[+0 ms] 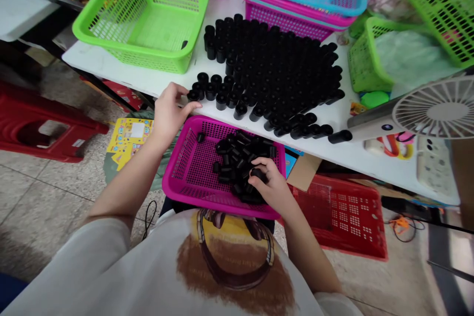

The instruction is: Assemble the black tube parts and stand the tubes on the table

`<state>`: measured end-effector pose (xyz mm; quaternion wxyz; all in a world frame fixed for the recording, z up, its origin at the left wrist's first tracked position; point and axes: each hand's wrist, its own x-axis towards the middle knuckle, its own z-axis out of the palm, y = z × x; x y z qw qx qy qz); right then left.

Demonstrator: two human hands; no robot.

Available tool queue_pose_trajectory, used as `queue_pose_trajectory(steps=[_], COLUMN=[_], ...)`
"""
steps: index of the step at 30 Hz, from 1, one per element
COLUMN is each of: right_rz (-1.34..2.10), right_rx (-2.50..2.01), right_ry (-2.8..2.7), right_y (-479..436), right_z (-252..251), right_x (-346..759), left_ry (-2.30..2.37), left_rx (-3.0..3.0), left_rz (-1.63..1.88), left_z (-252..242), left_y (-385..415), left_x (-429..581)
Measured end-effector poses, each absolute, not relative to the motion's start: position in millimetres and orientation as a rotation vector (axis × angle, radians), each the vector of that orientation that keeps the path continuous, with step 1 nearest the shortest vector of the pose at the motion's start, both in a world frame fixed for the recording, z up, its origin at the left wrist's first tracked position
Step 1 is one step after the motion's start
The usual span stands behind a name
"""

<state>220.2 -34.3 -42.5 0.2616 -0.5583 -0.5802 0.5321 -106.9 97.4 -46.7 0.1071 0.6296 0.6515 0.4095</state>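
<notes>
Many black cylinders [274,69] stand close together on the white table [144,79], a few at the front right lying over. My left hand [172,108] has its thumb and fingers round a black cylinder [193,95] at the near left end of the group. A magenta basket [181,200] rests on my lap against the table edge, with loose black pieces [237,155] heaped mostly in its right half. Over that heap, my right hand [270,182] grips a black piece [258,174] between thumb and fingers.
A green basket [177,61] stands at the table's back left, with one small black piece inside. Stacked blue and magenta baskets [303,5] are behind the cylinders. A fan [381,113] lies at the right. Below are a red crate [344,247] and a red stool [48,145].
</notes>
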Motion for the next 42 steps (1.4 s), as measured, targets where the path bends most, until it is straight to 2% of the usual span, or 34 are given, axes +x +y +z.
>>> queue_pose_trajectory(steps=[4,7,9,12,14,16,19,23,28,30,35,42], right_rz=[1.444,1.387,1.377,1.376,1.352,1.336,1.331,1.286,1.233,1.25,1.316,1.087], right_rx=[-1.484,-1.454,-1.434,-1.415,-1.402,-1.379,-1.33,-1.313,-1.393,-1.396,-1.23,-1.071], right_ry=[-1.47,-1.454,-1.462,-1.51,-1.572,-1.647,-1.729,-1.776,-1.819,-1.788,-1.491,-1.587], right_y=[-36,-36,-36,-35,-34,-33,-33,-32,-34,-34,-36,-47], right_z=[-53,-56,-56,-56,-56,-55,-54,-53,-53,-53,-48,-17], right_x=[220,225,228,229,227,223,218,216,223,225,221,206], left_ry=[1.87,1.963,1.859,1.425,1.269,1.267,1.343,1.321,1.189,1.138,1.011,0.941], left_rx=[1.879,2.022,2.137,2.126,2.092,2.078,2.038,2.022,2.063,2.078,2.059,2.016], left_rz=[1.243,1.199,0.908,0.058,-0.366,-0.55,-0.592,-0.558,-0.335,-0.176,0.49,0.834], left_z=[-46,-31,-20,-16,-24,-38,-57,-66,-63,-56,-25,-3], left_y=[110,87,64,37,30,29,31,28,27,26,8,-31], left_x=[-96,-77,-62,-37,-22,-9,6,11,-4,-12,-23,-26])
